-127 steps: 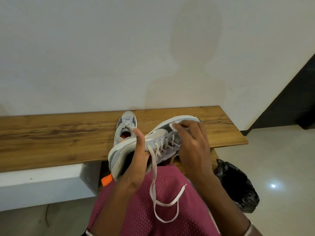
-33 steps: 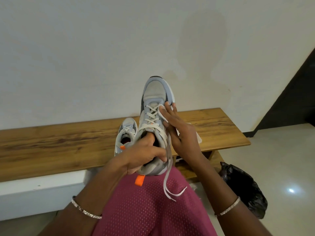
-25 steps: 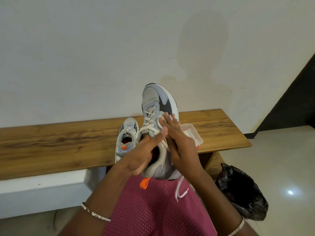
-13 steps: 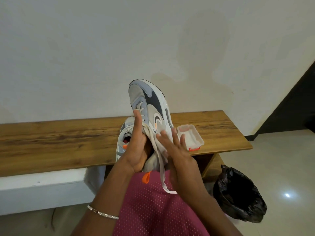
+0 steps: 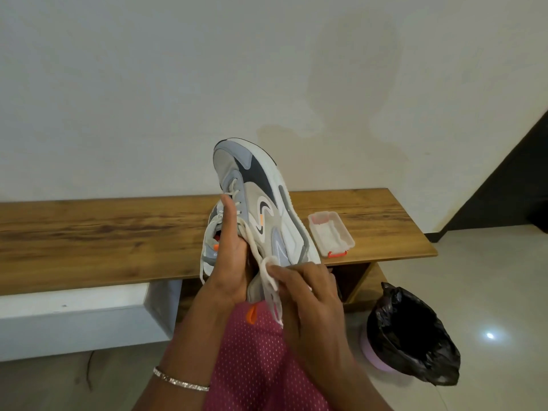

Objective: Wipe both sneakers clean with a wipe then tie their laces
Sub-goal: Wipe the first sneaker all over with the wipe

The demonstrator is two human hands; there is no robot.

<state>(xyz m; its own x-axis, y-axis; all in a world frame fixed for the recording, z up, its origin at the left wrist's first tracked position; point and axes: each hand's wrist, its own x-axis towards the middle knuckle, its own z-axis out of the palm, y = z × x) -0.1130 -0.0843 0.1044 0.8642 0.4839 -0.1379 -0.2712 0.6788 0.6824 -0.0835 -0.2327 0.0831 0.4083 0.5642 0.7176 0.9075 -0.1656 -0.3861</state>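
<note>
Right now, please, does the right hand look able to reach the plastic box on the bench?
Probably yes: the plastic box lies on the bench beside the held sneaker, nothing between, though the right hand pinches a wipe.

Table lying open leftward
The raised sneaker is blocking the middle, a plastic container is sitting just right of it, and a bagged bin is filling the near-right floor.
</note>
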